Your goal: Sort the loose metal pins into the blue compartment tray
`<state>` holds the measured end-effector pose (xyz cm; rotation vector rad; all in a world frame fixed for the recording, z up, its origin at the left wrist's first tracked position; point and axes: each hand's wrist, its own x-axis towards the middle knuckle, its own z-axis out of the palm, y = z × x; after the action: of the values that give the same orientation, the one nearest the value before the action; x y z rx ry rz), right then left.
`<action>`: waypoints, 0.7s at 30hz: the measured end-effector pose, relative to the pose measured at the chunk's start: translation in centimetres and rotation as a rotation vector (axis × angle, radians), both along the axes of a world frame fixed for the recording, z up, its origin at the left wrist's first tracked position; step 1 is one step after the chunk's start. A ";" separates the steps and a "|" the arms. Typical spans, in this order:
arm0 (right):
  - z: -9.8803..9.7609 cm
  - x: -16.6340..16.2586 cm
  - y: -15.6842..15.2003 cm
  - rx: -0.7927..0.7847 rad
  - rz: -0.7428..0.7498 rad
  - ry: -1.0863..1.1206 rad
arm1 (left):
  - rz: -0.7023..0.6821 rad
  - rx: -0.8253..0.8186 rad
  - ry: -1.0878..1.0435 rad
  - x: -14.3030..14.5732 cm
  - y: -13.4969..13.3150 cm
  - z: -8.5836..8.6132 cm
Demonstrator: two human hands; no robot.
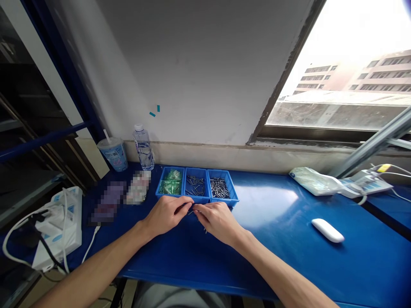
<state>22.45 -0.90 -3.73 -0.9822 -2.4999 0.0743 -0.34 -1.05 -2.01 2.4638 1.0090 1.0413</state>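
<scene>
My left hand [169,212] is closed, thumb and index finger pinched together just in front of the middle blue bin [203,199]. Facing it, my right hand [221,221] is also closed, its fingertips almost meeting the left ones. Whatever sits between the fingertips is too small to make out. Thin metal pieces that look like screws show just below the fingertips and under the right hand. The middle bin holds some screw-like pieces [195,188], the right bin [235,197] a thick heap of them, and the left bin [158,188] small green-and-clear packets [170,186].
On the blue table [257,265] a drink cup [114,155] and water bottle [144,147] stand at the back left. Two blurred flat items and a power strip [69,222] lie left. To the right are a white oblong device [328,230], a plastic packet [316,182] and cables.
</scene>
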 end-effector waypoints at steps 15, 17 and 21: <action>1.0 0.7 0.2 0.298 0.074 0.347 | -0.035 -0.076 0.032 0.6 -0.3 -0.3; 1.0 0.7 0.2 0.299 0.072 0.340 | -0.037 -0.078 0.031 0.6 -0.3 -0.3; 1.0 0.7 0.1 0.283 0.064 0.318 | -0.022 -0.081 0.033 0.5 -0.3 -0.3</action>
<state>23.16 -0.79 -2.75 -0.7124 -2.1760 -0.0950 0.12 -1.33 -2.27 2.4282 1.0117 0.9374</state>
